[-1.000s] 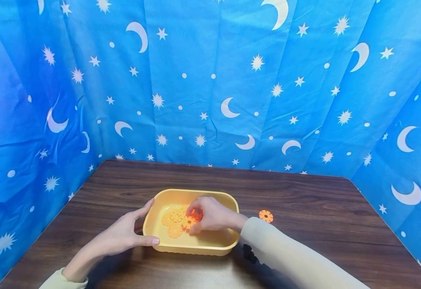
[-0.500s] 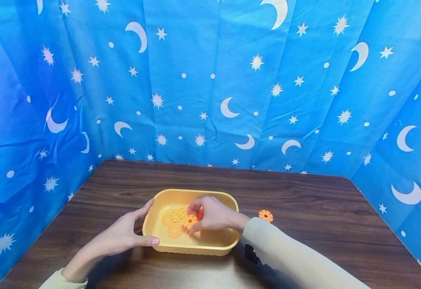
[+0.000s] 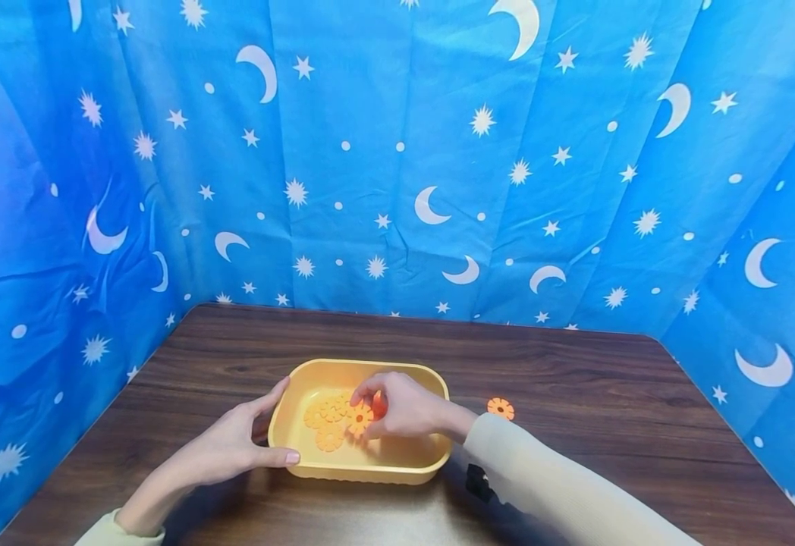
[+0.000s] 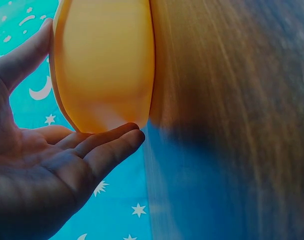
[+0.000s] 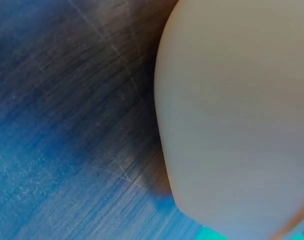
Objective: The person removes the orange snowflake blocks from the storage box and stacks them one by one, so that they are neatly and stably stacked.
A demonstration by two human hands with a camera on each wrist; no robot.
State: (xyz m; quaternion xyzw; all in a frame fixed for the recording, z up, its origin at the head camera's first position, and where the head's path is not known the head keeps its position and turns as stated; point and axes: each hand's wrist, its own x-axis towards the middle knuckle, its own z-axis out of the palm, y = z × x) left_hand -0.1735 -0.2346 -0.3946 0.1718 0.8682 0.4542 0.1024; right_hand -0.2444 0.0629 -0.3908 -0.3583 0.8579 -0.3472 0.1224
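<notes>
Glare brightens the table [image 3: 575,387]; wrist views look dim.

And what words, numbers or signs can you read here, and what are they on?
None that can be read.
The blue cloth has just moons, stars and dots, no letters.
The yellow tub and orange flower-shaped pieces show no writing.
The black thing beside the right sleeve is too small to tell.

A dark brown wood-grain table [image 3: 609,409] is bearing a yellow oblong plastic tub [image 3: 370,475] beneath the gripping right hand [image 3: 404,406]. An orange flower-shaped disc [image 3: 508,410] is lying right of that grip.
</notes>
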